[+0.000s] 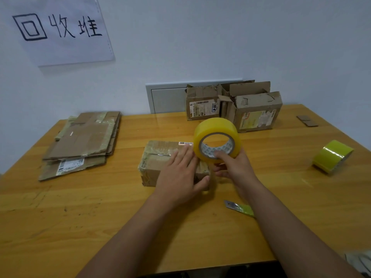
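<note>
A plain, pale blue-white wall [220,37] fills the upper half of the view. High on its left hangs a white paper sheet [60,31] with black handwritten characters and a perforated right edge. Low on the wall, just above the table's far edge, sits a white framed panel door [168,99]. The table [80,217] is orange-yellow wood with visible grain, scuffed and dark-speckled towards its left front. The light is soft and even, with a faint sheen along the far boards.

- A small box [160,163] is pressed flat under the left hand [178,175] on the table [100,207].
- A tape roll [215,138] is gripped upright by the right hand [234,165], just beside the box.
- A knife [239,207] is laid near the right forearm.
</note>
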Demonstrator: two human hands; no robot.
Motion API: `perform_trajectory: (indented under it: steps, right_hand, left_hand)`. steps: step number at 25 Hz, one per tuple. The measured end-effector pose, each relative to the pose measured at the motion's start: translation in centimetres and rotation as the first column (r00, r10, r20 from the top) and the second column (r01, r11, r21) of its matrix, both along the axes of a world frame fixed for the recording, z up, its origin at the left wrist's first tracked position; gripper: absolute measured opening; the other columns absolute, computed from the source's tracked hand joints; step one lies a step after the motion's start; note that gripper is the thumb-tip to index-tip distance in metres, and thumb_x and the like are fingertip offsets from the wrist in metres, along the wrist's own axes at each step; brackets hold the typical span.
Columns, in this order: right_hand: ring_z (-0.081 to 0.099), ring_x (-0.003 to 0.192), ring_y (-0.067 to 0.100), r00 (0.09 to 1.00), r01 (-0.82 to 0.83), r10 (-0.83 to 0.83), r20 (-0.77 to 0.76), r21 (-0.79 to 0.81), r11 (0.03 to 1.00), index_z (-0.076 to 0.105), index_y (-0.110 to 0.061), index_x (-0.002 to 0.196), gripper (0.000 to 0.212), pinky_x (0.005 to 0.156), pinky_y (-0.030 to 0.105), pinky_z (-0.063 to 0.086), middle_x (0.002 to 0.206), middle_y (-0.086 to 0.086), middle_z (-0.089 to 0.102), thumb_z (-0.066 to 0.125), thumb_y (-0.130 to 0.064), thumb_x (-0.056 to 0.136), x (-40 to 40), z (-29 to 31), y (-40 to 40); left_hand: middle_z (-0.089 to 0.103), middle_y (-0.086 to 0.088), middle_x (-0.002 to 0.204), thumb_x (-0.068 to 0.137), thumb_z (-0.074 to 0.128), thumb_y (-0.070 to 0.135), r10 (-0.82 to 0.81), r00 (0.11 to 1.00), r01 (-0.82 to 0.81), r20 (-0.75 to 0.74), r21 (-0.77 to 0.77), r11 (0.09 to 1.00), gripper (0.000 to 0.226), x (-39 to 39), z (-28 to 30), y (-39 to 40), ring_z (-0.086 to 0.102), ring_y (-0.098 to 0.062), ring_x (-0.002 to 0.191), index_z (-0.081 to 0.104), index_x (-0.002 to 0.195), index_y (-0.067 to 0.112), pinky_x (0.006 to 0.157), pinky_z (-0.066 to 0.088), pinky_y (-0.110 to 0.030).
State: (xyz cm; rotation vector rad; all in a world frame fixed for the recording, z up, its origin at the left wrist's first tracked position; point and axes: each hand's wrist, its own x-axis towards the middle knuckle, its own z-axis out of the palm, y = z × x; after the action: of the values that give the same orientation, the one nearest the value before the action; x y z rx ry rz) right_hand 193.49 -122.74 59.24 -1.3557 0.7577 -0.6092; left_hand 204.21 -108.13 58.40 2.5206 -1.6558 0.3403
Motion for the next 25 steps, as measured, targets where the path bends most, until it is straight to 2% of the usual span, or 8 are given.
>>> perform_trajectory:
  steps: [3, 7, 12, 16, 18, 20, 22, 25]
  right_hand:
    - [0.064, 0.056, 0.021, 1.000, -0.021, 0.020, 0.003, 0.060, 0.998, 0.054, -0.006, 0.121, 0.038, 0.051, 0.032, 0.054, 0.073, 0.016, 0.066, 0.069, -0.016, 0.088, 0.9, -0.2, 0.5]
    - [0.061, 0.049, 0.020, 0.988, 0.130, -0.137, -0.075, -0.086, 0.988, 0.054, -0.004, 0.113, 0.025, 0.045, 0.029, 0.049, 0.064, 0.014, 0.061, 0.061, -0.012, 0.090, -1.3, 0.4, -2.4]
    - [0.057, 0.048, 0.018, 0.969, 0.100, -0.148, -0.196, -0.235, 0.967, 0.051, -0.019, 0.112, 0.022, 0.047, 0.033, 0.047, 0.067, 0.011, 0.059, 0.059, -0.012, 0.092, -4.9, -0.5, -5.6]
    - [0.058, 0.052, 0.021, 0.968, 0.010, -0.071, -0.240, -0.243, 0.970, 0.047, -0.025, 0.114, 0.029, 0.051, 0.034, 0.048, 0.067, 0.011, 0.060, 0.064, -0.021, 0.091, -4.4, -1.7, -5.8]
    - [0.058, 0.053, 0.021, 0.968, -0.052, -0.014, -0.251, -0.257, 0.965, 0.047, -0.027, 0.108, 0.035, 0.050, 0.034, 0.048, 0.070, 0.010, 0.063, 0.074, -0.027, 0.085, -4.2, -2.3, -5.8]
    - [0.059, 0.057, 0.023, 0.974, -0.043, -0.013, -0.226, -0.241, 0.970, 0.048, -0.028, 0.107, 0.038, 0.051, 0.035, 0.048, 0.078, 0.009, 0.065, 0.077, -0.026, 0.082, -4.4, -2.1, -6.2]
    - [0.060, 0.069, 0.022, 0.971, 0.025, -0.098, -0.217, -0.315, 0.949, 0.048, -0.028, 0.113, 0.038, 0.057, 0.036, 0.047, 0.088, 0.005, 0.064, 0.073, -0.023, 0.085, -5.3, -1.5, -7.3]
    - [0.059, 0.086, 0.026, 0.924, 0.153, -0.320, -0.209, -0.565, 0.811, 0.052, -0.024, 0.123, 0.036, 0.070, 0.039, 0.049, 0.098, 0.006, 0.063, 0.064, -0.017, 0.089, -7.0, -1.1, -9.7]
  left_hand:
    - [0.016, -0.006, 0.163, 0.084, -0.001, 0.073, -0.016, 1.000, 0.016, -0.005, 0.009, 1.000, 0.094, 0.3, 0.0, -0.1, 0.011, -0.015, 0.151, 0.014, 0.157, 0.016, 0.118, 0.000, -0.028]
    - [0.009, -0.002, 0.165, 0.082, 0.000, 0.076, 0.011, 0.997, -0.010, -0.078, 0.010, 1.000, 0.093, 0.1, 0.0, -0.2, 0.008, -0.012, 0.151, 0.005, 0.157, 0.021, 0.121, 0.003, -0.030]
    - [0.012, -0.002, 0.164, 0.082, 0.004, 0.081, 0.059, 0.995, -0.057, -0.075, 0.024, 0.998, 0.085, -0.8, 0.3, -0.7, 0.011, -0.017, 0.151, 0.008, 0.155, 0.039, 0.121, 0.008, -0.034]
    - [0.005, -0.009, 0.165, 0.087, -0.007, 0.068, 0.057, 0.998, -0.057, 0.027, 0.023, 0.998, 0.087, -1.7, 0.4, -1.9, 0.001, -0.021, 0.152, 0.011, 0.157, 0.019, 0.120, -0.003, -0.035]
    - [-0.003, -0.007, 0.164, 0.093, 0.002, 0.069, 0.026, 1.000, -0.027, 0.007, 0.074, 0.997, 0.084, -1.8, 0.5, -2.4, -0.005, -0.018, 0.151, 0.003, 0.157, 0.014, 0.118, -0.006, -0.032]
    - [-0.003, -0.006, 0.165, 0.097, 0.013, 0.065, 0.034, 0.999, -0.032, -0.026, 0.098, 0.995, 0.076, -1.6, 0.6, -2.7, -0.001, -0.019, 0.152, 0.001, 0.157, 0.020, 0.120, 0.003, -0.032]
    - [0.002, -0.006, 0.165, 0.101, 0.018, 0.058, 0.077, 0.997, -0.073, -0.029, 0.095, 0.993, 0.066, -0.7, 0.5, -2.5, 0.006, -0.021, 0.151, 0.005, 0.157, 0.025, 0.120, 0.014, -0.035]
    - [0.007, -0.005, 0.165, 0.103, 0.021, 0.053, 0.202, 0.979, -0.200, -0.036, 0.060, 0.978, 0.061, 1.7, 1.0, -1.2, 0.013, -0.020, 0.151, 0.011, 0.157, 0.027, 0.118, 0.022, -0.037]
